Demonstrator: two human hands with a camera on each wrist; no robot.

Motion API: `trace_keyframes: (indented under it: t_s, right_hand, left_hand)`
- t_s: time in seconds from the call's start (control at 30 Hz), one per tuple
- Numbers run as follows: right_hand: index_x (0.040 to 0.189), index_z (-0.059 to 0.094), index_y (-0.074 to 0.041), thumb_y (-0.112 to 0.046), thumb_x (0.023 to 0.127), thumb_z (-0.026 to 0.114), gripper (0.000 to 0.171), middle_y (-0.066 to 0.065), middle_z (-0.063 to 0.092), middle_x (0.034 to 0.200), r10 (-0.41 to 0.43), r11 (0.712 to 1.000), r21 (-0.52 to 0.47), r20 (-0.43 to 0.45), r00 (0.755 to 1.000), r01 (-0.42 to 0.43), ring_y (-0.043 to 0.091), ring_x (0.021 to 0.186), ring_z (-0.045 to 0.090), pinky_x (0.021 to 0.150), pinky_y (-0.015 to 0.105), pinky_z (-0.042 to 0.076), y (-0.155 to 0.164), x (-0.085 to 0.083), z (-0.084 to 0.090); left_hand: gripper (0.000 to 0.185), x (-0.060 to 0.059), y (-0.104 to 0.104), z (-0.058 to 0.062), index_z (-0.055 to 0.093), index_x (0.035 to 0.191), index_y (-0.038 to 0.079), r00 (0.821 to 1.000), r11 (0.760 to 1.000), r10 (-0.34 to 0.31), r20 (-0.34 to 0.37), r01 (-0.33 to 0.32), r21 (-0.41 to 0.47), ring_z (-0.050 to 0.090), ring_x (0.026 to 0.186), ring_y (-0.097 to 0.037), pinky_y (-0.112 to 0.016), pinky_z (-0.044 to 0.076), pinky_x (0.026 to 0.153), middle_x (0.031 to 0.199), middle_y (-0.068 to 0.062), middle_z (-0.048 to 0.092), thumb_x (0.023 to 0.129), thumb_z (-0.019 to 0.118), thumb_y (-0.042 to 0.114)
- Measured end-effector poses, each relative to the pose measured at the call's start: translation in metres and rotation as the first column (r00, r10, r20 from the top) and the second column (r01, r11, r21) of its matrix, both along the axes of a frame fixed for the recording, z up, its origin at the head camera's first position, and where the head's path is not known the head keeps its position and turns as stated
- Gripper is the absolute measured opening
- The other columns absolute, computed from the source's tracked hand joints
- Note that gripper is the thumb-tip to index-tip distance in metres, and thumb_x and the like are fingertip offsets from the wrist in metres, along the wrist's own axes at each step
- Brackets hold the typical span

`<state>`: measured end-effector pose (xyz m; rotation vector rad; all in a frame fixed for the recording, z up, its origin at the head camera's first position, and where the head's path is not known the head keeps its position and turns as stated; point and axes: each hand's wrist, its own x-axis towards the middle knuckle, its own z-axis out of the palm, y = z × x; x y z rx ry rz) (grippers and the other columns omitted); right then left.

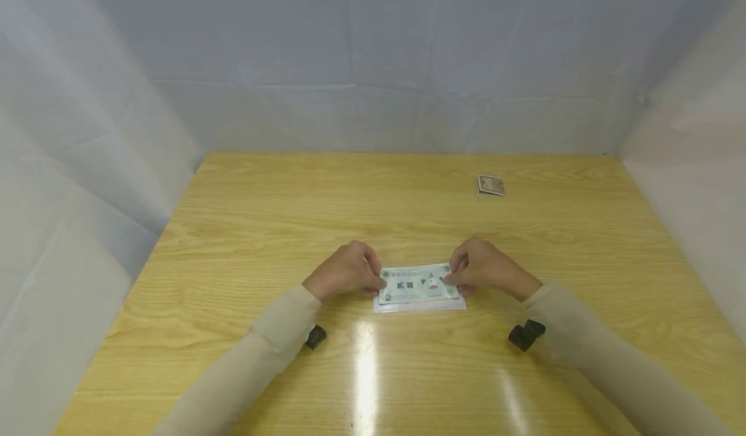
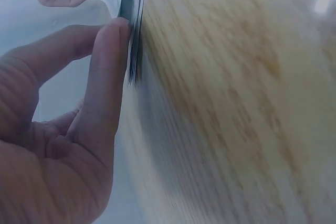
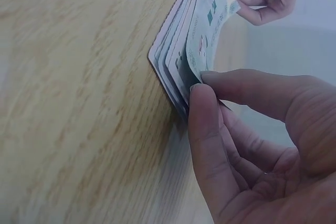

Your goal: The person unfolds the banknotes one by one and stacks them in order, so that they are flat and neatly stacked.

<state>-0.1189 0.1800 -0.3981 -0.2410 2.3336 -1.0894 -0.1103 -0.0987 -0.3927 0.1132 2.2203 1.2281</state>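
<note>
A stack of green and white banknotes (image 1: 417,288) lies near the middle of the wooden table (image 1: 245,229). My left hand (image 1: 348,271) pinches its left end, thumb and fingers on the short edge. My right hand (image 1: 481,266) pinches the right end the same way. In the right wrist view the banknotes (image 3: 195,40) fan slightly, several sheets thick, with my right thumb (image 3: 207,124) against their edge and the top note lifted a little. In the left wrist view my left fingers (image 2: 107,66) press the edge of the stack (image 2: 128,9).
A small folded brownish note (image 1: 491,184) lies at the far right of the table. White cloth walls (image 1: 373,60) close in the table at the back and both sides. Black wrist camera mounts (image 1: 526,334) hang under both sleeves.
</note>
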Motion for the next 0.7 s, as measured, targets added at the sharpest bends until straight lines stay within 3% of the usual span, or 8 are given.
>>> trace_keyframes:
  t_s: [0.37,0.7]
  right_hand:
    - [0.081,0.069,0.000,-0.005,0.083,0.081,0.013,0.007,0.068,0.068,0.004,0.999,0.044,-0.023,1.000,-0.003,0.016,0.056,0.064,0.054,0.028,0.060,-0.0022,0.0026,-0.0005]
    - [0.084,0.071,0.000,-0.010,0.083,0.083,0.016,0.006,0.068,0.070,0.012,0.997,0.081,-0.049,0.999,-0.008,0.016,0.057,0.064,0.055,0.030,0.060,0.0017,0.0017,-0.0036]
  left_hand:
    - [0.016,-0.0018,0.0001,-0.0027,0.065,0.080,0.003,0.994,0.991,-0.081,-0.070,0.074,-0.108,0.069,0.062,-0.016,-0.024,0.059,0.057,0.071,-0.006,0.071,0.083,0.081,0.006]
    - [0.018,-0.0048,-0.0016,-0.0064,0.066,0.082,0.003,0.991,0.987,-0.099,-0.088,0.086,-0.135,0.070,0.063,-0.017,-0.025,0.061,0.059,0.071,-0.005,0.070,0.083,0.083,0.008]
